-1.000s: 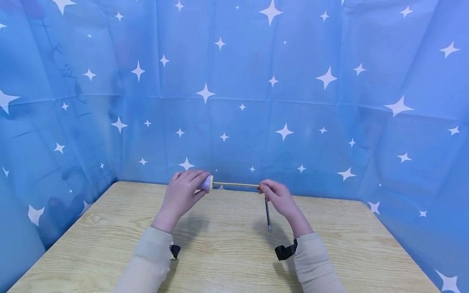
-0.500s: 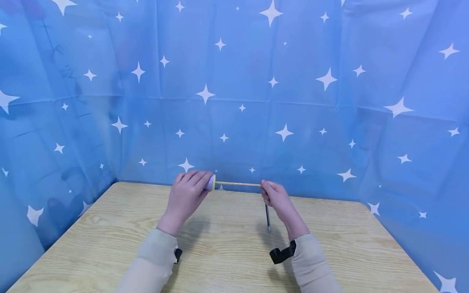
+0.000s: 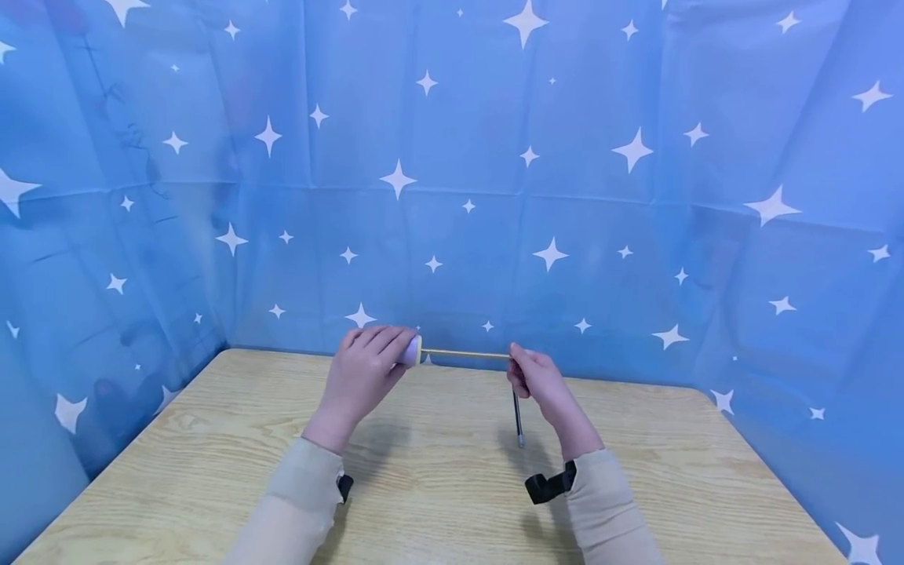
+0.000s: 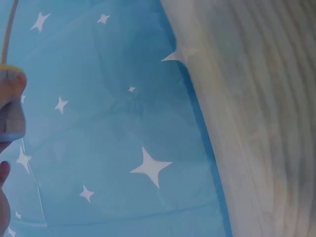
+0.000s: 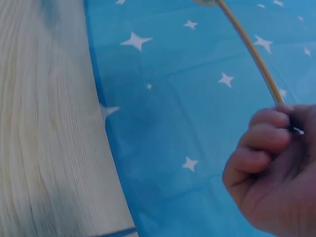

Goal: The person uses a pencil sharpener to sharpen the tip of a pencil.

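In the head view my left hand (image 3: pixel 359 384) grips a small pale lavender cylinder (image 3: pixel 410 351) with a yellow rim. A thin yellow strand (image 3: pixel 466 353) runs straight and nearly level from its rimmed end to my right hand (image 3: pixel 544 388), whose thumb and fingers pinch it. Below that hand sticks out a slim dark pencil-like stick (image 3: pixel 519 420) with a pale tip, its upper part hidden by the fingers. The left wrist view shows the cylinder (image 4: pixel 12 121) at its left edge, with fingers around it. Curled fingers hold the strand (image 5: pixel 254 54) in the right wrist view.
Both hands are raised over the far part of a light wood-grain table (image 3: pixel 424 486). A blue curtain (image 3: pixel 452 141) with white stars hangs behind it and along the sides. Black wrist mounts (image 3: pixel 547 488) sit by the sleeves.
Both hands have shifted slightly to the right, carrying the cylinder and the strand along. The strand stays straight between them. My right hand's lower fingers now curl in more.
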Motion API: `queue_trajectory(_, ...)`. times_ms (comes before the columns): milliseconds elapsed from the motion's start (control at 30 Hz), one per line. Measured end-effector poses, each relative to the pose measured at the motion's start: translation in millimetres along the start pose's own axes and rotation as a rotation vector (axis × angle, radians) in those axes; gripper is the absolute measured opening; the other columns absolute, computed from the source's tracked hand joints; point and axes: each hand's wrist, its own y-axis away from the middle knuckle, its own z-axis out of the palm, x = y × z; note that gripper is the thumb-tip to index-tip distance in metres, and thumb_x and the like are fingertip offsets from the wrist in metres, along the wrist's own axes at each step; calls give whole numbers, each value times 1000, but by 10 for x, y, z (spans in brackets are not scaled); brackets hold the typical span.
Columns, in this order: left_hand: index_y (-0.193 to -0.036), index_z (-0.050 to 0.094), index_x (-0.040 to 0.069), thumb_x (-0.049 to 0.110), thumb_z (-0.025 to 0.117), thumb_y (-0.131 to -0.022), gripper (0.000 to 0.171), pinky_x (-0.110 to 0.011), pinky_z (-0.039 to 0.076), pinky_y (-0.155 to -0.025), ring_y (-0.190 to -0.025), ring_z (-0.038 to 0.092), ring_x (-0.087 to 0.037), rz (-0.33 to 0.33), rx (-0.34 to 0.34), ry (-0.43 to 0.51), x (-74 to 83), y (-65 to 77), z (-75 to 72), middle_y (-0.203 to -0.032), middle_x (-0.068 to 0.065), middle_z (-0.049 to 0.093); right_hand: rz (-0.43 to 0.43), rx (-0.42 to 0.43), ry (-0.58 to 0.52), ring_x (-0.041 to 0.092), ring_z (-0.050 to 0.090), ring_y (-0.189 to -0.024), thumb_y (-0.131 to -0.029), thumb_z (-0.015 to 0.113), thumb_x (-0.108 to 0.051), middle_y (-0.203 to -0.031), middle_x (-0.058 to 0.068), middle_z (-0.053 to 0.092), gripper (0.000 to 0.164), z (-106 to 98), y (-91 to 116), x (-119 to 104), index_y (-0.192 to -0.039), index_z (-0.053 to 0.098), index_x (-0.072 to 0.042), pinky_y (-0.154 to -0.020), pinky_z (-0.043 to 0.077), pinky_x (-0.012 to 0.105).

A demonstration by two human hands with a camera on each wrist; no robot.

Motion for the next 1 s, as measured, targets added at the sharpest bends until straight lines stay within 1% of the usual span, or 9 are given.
queue_trajectory(100,-121,68,14,17,88,-70,55,-43,46,-83,-108,60,-24,-40,-52,58,-48,0,-52,-116,-4,66,-95,47,109,17,44,-55,-103,47,-31,-76,8,56,36,-26,-7,6,-95,63,1,-55,41,26)
queue_trajectory(200,-123,66,14,17,87,-71,56,-43,46,-85,-111,59,-23,-86,-112,93,-95,12,-97,-119,-4,65,-168,62,181,27,54,-61,-100,55,-25,-88,11,65,29,-59,-4,24,-111,67,-2,-60,47,29)
queue_trajectory(333,-128,62,11,16,87,-72,62,-45,45,-91,-113,58,-24,-125,-174,126,-134,18,-127,-122,-7,64,-245,41,275,38,59,-70,-97,60,-25,-94,10,70,28,-76,2,54,-116,69,-6,-63,48,35)
queue_trajectory(433,-128,62,8,14,87,-72,62,-45,45,-95,-113,58,-26,-131,-191,145,-144,16,-128,-121,-8,64,-293,30,325,31,63,-71,-97,60,-27,-93,7,71,28,-60,1,77,-114,70,-6,-68,49,35)
queue_trajectory(533,-122,65,7,13,87,-71,56,-44,46,-96,-110,59,-25,-120,-184,144,-144,16,-116,-117,-7,65,-307,35,325,21,67,-73,-98,59,-26,-91,11,71,29,-35,-6,100,-112,70,-2,-69,51,32)
queue_trajectory(600,-118,67,7,13,87,-71,51,-43,46,-95,-109,59,-25,-109,-171,137,-135,14,-105,-114,-7,66,-300,37,294,19,68,-75,-98,59,-24,-89,13,71,29,-26,-6,109,-111,70,0,-66,52,29)
queue_trajectory(700,-116,68,7,14,87,-72,48,-42,47,-92,-107,60,-25,-90,-135,123,-115,20,-79,-111,-6,67,-272,32,247,23,70,-78,-99,56,-17,-88,17,70,27,5,41,33,-110,68,4,-64,55,33)
queue_trajectory(833,-114,69,6,11,86,-72,45,-41,48,-88,-105,61,-25,-69,-73,108,-95,25,-45,-109,-6,68,-223,19,188,27,71,-80,-100,55,-15,-88,17,70,26,7,45,-2,-107,68,6,-69,57,40)
queue_trajectory(1000,-115,69,6,10,85,-72,46,-41,49,-85,-104,61,-26,-59,-17,87,-95,21,-26,-109,-7,67,-163,5,84,24,71,-78,-100,56,-22,-86,15,70,30,11,-14,59,-103,66,6,-70,58,37)
